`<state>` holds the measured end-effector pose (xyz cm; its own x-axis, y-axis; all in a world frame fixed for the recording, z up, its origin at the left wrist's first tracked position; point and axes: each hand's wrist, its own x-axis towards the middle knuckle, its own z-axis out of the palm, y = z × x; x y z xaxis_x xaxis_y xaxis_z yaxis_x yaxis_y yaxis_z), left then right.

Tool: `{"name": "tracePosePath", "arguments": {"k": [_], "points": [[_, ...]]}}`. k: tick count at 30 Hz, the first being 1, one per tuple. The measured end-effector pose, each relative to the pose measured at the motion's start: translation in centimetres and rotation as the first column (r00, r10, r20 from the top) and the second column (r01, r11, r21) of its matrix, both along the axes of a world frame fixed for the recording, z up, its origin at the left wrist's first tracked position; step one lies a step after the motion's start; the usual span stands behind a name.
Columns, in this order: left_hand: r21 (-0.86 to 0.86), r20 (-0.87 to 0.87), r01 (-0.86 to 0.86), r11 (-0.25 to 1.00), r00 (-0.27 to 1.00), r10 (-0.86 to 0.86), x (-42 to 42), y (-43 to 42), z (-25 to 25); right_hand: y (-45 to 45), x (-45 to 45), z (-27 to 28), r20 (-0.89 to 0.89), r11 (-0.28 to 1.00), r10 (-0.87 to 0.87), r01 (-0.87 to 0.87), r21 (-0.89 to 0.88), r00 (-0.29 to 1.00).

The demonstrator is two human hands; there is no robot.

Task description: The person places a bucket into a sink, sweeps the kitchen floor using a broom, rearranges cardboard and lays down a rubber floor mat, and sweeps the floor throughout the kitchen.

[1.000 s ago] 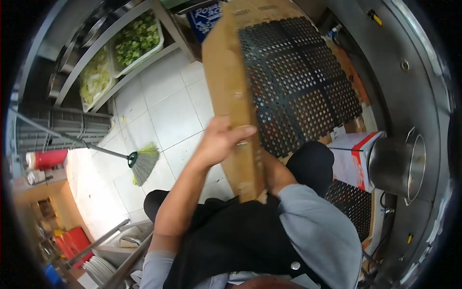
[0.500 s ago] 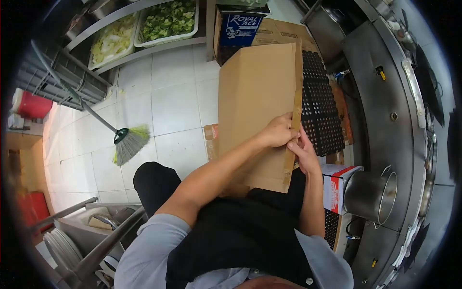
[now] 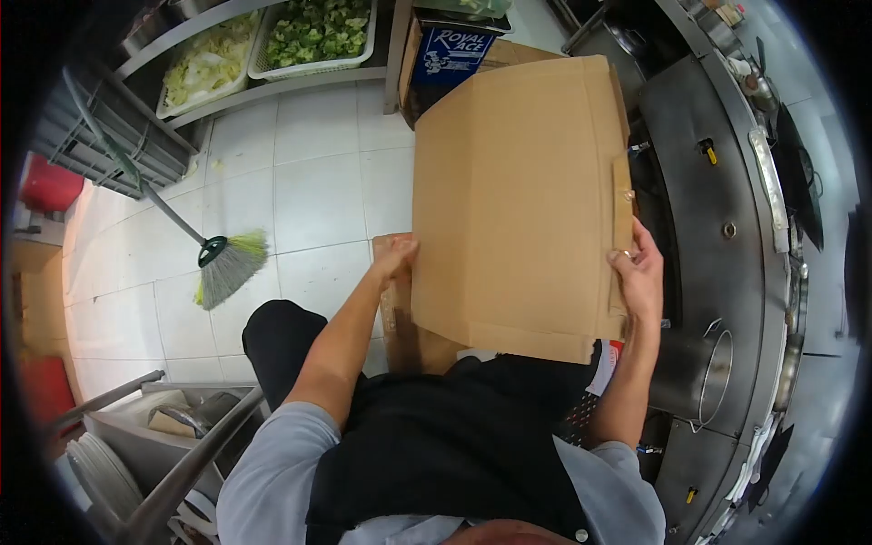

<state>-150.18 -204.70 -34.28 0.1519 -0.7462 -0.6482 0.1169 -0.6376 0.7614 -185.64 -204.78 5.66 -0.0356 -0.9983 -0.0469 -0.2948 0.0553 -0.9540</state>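
Observation:
A large piece of brown cardboard (image 3: pixel 536 200) is spread in front of my knees, with a crease running down its left part. My left hand (image 3: pixel 397 257) is closed on its left edge. At the opposite edge, my right hand (image 3: pixel 639 272) grips the cardboard beside a narrow folded strip (image 3: pixel 621 209), thumb on top. The fingers of both hands are partly hidden behind the board. Beneath the left side, another brown cardboard piece (image 3: pixel 397 331) lies on the tiles.
A broom (image 3: pixel 232 263) leans over the white floor at left. Vegetable baskets (image 3: pixel 313 41) sit on a shelf at the back, near a blue Royal Ace box (image 3: pixel 451 54). To my right are a metal pot (image 3: pixel 690 372) and a steel counter (image 3: pixel 699 227).
My left hand has left the right edge and now holds the left edge. The cardboard has spread wider to the right, covering most of the black perforated mat. My right hand moved right.

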Motion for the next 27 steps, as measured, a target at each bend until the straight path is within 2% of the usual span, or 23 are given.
{"name": "tracePosePath", "arguments": {"k": [2,3,4,5,6,9,11,14,15,16,18,19,20,22,23,24,25,26,27], "points": [[0.261,-0.280,0.043,0.964,0.959,0.033,-1.9,1.6,-0.1,-1.2,-0.7,0.4,-0.039,1.000,0.000,0.000,0.019,0.999],[0.260,-0.296,0.046,0.965,0.954,0.034,-2.5,1.4,-0.8,-2.1,-1.4,-0.6,-0.120,1.000,-0.005,0.008,0.020,0.993],[0.160,-0.554,0.060,0.985,0.832,0.040,-3.0,1.2,-1.6,-3.1,-2.6,-2.2,-0.200,1.000,-0.014,0.019,0.023,0.980],[0.062,-0.765,0.044,0.997,0.644,0.019,-3.5,1.1,-2.1,-4.5,-4.7,-5.2,-0.246,1.000,0.007,-0.009,-0.008,0.969],[0.063,-0.771,0.049,0.997,0.637,0.018,-3.9,1.0,-2.3,-5.9,-7.3,-8.1,-0.402,0.998,0.017,0.006,0.057,0.915],[0.018,-0.743,0.078,0.997,0.668,-0.039,-3.3,0.0,-1.8,-7.4,-9.2,-14.6,-0.496,0.995,0.037,0.016,0.102,0.867],[-0.029,-0.637,-0.002,1.000,0.771,-0.017,-3.2,0.2,-1.1,-7.4,-9.5,-17.6,-0.322,0.973,-0.040,0.110,0.201,0.946],[0.011,-0.645,-0.041,0.999,0.763,0.038,-2.6,0.7,-7.7,-6.3,-6.2,-16.7,-0.236,0.941,-0.086,0.157,0.299,0.968],[0.009,-0.643,-0.040,0.999,0.765,0.037,-2.8,0.6,-9.2,-6.1,-5.9,-16.2,-0.152,0.948,-0.082,0.124,0.294,0.985],[0.020,-0.611,-0.048,0.999,0.790,0.050,-2.9,0.4,-10.4,-6.2,-5.7,-15.1,-0.147,0.948,-0.082,0.123,0.294,0.986],[0.029,-0.570,-0.046,0.999,0.820,0.054,-2.3,-0.6,-11.7,-6.3,-5.2,-11.5,0.019,0.967,0.017,-0.021,0.252,1.000],[-0.080,-0.337,0.044,0.996,0.939,-0.069,-1.6,-2.6,-12.0,-6.2,-4.5,-9.7,-0.082,0.974,0.043,-0.023,0.225,0.996],[-0.159,-0.071,0.165,0.973,0.982,-0.178,-1.2,-4.2,-11.8,-5.7,-2.8,-7.5,-0.070,0.974,0.025,-0.009,0.227,0.997],[-0.185,-0.276,0.067,0.980,0.954,-0.118,0.0,-4.7,4.0,-3.8,2.6,-4.4,0.022,0.965,0.227,-0.228,0.133,0.974],[-0.193,-0.256,-0.025,0.981,0.966,-0.026,0.9,-4.8,9.2,-3.0,5.4,-4.0,-0.034,0.957,0.276,-0.271,0.101,0.961],[-0.206,-0.235,-0.115,0.972,0.970,0.065,1.7,-4.9,13.4,-2.3,8.5,-4.0,-0.093,0.946,0.321,-0.315,0.071,0.943],[-0.339,-0.165,-0.064,0.939,0.986,0.007,3.2,-4.2,17.7,-1.4,11.5,-4.2,-0.013,0.917,0.372,-0.365,0.161,0.928],[-0.468,-0.093,-0.009,0.884,0.995,-0.040,5.0,-3.4,19.9,-1.0,13.5,-7.6,0.020,0.870,0.490,-0.491,0.053,0.871],[-0.470,-0.131,-0.007,0.883,0.989,-0.062,7.4,-2.6,19.7,-0.3,16.3,-8.9,0.106,0.780,0.623,-0.625,-0.020,0.775]]}}
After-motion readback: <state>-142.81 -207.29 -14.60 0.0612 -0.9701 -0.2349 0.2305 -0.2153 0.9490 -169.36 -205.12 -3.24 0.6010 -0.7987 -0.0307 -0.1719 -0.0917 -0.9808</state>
